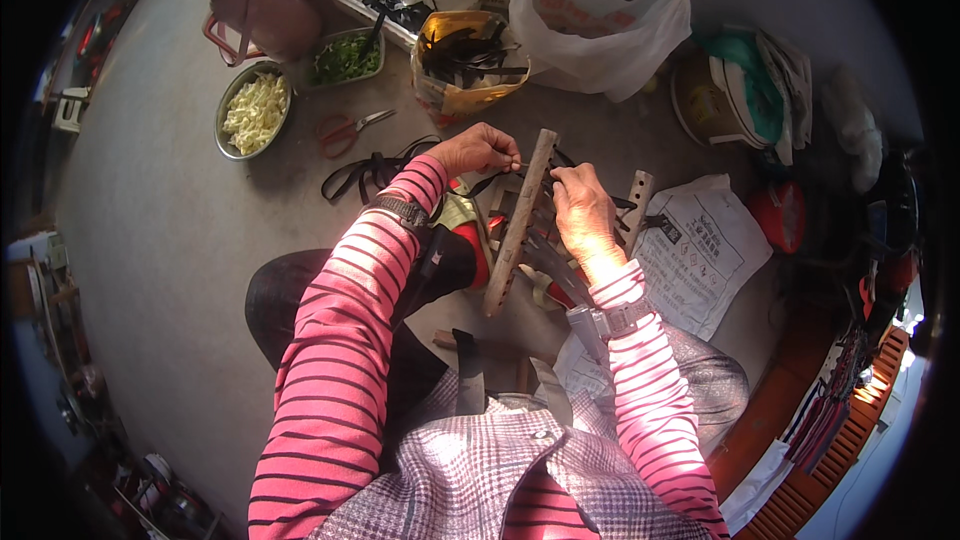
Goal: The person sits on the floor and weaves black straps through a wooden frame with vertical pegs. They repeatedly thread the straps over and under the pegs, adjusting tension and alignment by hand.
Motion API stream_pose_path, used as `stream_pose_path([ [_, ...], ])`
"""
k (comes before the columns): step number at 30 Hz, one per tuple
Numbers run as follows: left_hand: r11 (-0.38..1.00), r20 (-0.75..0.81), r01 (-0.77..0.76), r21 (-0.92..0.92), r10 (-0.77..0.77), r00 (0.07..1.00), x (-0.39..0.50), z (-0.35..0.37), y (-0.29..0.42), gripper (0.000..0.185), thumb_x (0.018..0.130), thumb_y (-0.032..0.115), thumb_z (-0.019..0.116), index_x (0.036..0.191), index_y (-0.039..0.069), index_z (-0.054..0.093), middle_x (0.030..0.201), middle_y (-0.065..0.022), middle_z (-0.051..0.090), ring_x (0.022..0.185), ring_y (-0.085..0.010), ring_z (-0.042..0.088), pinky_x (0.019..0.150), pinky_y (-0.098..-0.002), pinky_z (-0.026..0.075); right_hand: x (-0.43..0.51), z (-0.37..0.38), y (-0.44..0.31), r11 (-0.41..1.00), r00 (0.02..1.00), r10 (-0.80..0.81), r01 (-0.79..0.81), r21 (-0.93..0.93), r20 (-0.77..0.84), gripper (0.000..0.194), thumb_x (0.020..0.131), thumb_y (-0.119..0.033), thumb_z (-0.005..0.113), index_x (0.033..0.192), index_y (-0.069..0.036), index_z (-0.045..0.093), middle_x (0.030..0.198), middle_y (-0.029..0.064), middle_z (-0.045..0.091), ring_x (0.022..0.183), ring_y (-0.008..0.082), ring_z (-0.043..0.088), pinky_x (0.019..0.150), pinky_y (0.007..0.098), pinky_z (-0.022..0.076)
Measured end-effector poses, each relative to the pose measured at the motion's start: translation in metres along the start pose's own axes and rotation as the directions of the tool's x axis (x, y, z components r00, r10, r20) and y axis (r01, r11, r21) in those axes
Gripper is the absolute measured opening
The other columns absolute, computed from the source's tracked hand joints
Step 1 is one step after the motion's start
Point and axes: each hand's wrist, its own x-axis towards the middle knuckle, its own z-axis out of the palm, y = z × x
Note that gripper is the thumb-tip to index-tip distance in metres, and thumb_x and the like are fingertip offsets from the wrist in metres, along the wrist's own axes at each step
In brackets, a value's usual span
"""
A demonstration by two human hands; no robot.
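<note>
A wooden bar [520, 229] with holes stands slanted in front of me, part of a wooden frame with a second holed bar [637, 211] at its right. Dark straps [551, 262] run between the bars. My left hand [480, 150], just left of the first bar's upper end, has its fingertips closed on a small thin piece. My right hand [582, 210] is between the bars near the dark straps; its fingertips are partly hidden, so what it holds is unclear. Loose black strips [367, 171] lie on the floor left of my left hand.
Red-handled scissors [349, 131] lie beyond the strips. Farther out are a bowl of chopped pale food [256, 114], a tub of greens [345, 58], a pink jug [262, 7], a yellow container of black strips [469, 67] and a plastic bag [592, 30]. A printed white sack [705, 255] lies at right.
</note>
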Motion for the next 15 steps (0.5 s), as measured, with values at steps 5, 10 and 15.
stream_pose_path([
  [5,0.999,-0.009,0.025,-0.031,-0.025,1.000,-0.002,0.001,0.003,0.014,0.088,0.009,0.061,0.095,0.009,0.073,0.077,0.0068,0.063,0.065,-0.0013,0.051,0.054,-0.0178,0.039,-0.001,0.000,0.000,0.999,0.999,-0.038,0.038,-0.023,0.005,0.014,0.088,-0.008,0.062,0.102,-0.006,0.064,0.099,0.0120,0.058,0.087,0.0355,0.065,0.073,0.0439,0.0538],
  [10,0.996,-0.013,0.071,-0.053,-0.071,0.997,-0.008,0.003,0.009,0.019,0.089,0.011,0.062,0.104,0.011,0.074,0.078,0.0066,0.064,0.065,-0.0016,0.052,0.053,-0.0176,0.040,-0.003,0.000,0.002,0.997,0.997,-0.072,0.073,0.003,-0.017,0.016,0.088,-0.006,0.060,0.103,-0.004,0.064,0.100,0.0123,0.059,0.089,0.0356,0.065,0.075,0.0429,0.0532],
  [15,0.993,-0.022,0.036,0.110,-0.034,0.999,-0.003,0.002,0.011,0.019,0.089,0.012,0.063,0.105,0.012,0.074,0.077,0.0060,0.064,0.065,-0.0017,0.053,0.052,-0.0177,0.039,-0.004,0.000,0.001,0.998,0.998,-0.060,0.060,0.011,-0.011,0.018,0.088,-0.005,0.058,0.106,-0.003,0.064,0.102,0.0129,0.060,0.090,0.0354,0.064,0.076,0.0412,0.0524],
])
